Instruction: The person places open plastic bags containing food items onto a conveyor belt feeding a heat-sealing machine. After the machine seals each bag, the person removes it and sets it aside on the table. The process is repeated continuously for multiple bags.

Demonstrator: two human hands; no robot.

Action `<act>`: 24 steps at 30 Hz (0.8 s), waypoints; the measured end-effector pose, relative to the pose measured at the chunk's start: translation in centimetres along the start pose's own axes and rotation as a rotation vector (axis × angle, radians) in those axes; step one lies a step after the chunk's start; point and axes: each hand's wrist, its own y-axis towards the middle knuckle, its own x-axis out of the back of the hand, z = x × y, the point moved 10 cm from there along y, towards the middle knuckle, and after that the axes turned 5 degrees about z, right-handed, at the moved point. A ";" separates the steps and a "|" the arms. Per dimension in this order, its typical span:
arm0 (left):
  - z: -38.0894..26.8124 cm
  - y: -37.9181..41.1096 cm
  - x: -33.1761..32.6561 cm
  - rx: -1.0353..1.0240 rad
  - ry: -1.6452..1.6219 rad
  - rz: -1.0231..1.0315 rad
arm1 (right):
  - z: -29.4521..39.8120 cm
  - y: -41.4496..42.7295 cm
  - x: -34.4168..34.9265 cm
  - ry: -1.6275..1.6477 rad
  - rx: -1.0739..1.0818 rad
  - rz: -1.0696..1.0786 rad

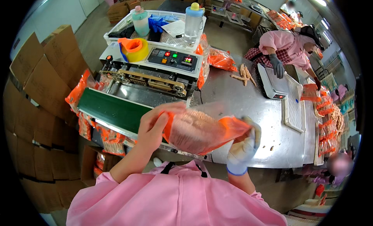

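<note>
Between my two hands I hold a clear plastic bag with orange ends (201, 132), filled with pale brown sticks. My bare left hand (154, 124) grips its left end, the thumb over the orange film. At the other end, my right hand (244, 144), in a white glove with a blue cuff, pinches the gathered orange film; it is blurred. The bag is tilted in the air by the right end of a green conveyor belt (116, 109). Behind the belt stands a band sealing machine (151, 71) with lit buttons and a display.
Yellow tape in an orange dispenser (134, 49) lies on the machine, before a white basket (112, 36) with two bottles. Loose sticks (244, 75) and a scale (272, 80) are on the steel table (233, 94). A person (282, 48) bends over the scale. Cartons (46, 109) stand left.
</note>
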 end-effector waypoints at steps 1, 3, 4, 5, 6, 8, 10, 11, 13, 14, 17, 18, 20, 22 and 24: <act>-1.1 -0.7 0.2 -0.069 -0.062 -0.004 | 1.0 -0.5 0.3 -0.005 0.018 -0.016; -4.4 -1.5 0.6 -0.279 -0.169 0.036 | 4.9 -1.5 -0.9 0.077 0.317 0.172; -2.7 -1.3 1.6 -0.100 -0.092 -0.044 | 3.4 -2.0 -0.3 -0.363 0.272 0.164; -0.4 -0.9 2.9 0.080 -0.013 -0.124 | 1.6 -1.2 0.4 -0.461 0.151 0.130; 1.5 0.8 3.0 0.091 -0.157 -0.158 | 0.0 0.7 0.1 -0.550 0.046 0.109; -0.2 0.2 2.4 0.017 -0.038 -0.129 | 3.2 -1.1 -0.3 -0.319 0.161 0.128; -3.2 -1.0 1.4 -0.146 -0.042 -0.094 | 6.3 -1.8 -0.2 -0.032 0.376 0.119; -4.5 -0.9 1.5 -0.218 -0.024 -0.094 | 5.9 -1.8 0.4 -0.274 0.354 0.015; -0.7 0.5 3.6 0.098 -0.060 -0.203 | 3.6 0.8 -1.1 -0.636 0.160 0.122; -2.1 0.3 2.5 0.043 0.156 -0.134 | 2.9 0.7 0.3 -0.479 0.075 -0.035; -3.0 0.5 2.6 -0.113 0.202 -0.115 | 5.6 -0.1 -0.6 -0.160 0.376 0.088; -2.2 0.3 3.6 -0.068 0.164 -0.177 | 5.5 -0.3 -0.1 -0.199 0.346 0.080; 1.3 -0.1 5.1 0.095 0.030 -0.251 | 2.3 0.1 0.8 -0.360 0.151 0.062; 3.2 -0.3 3.9 0.246 -0.007 -0.272 | 1.5 0.0 0.6 -0.559 0.068 0.044; 2.0 0.1 3.1 -0.048 -0.129 -0.121 | 0.8 0.1 1.0 -0.318 0.175 0.053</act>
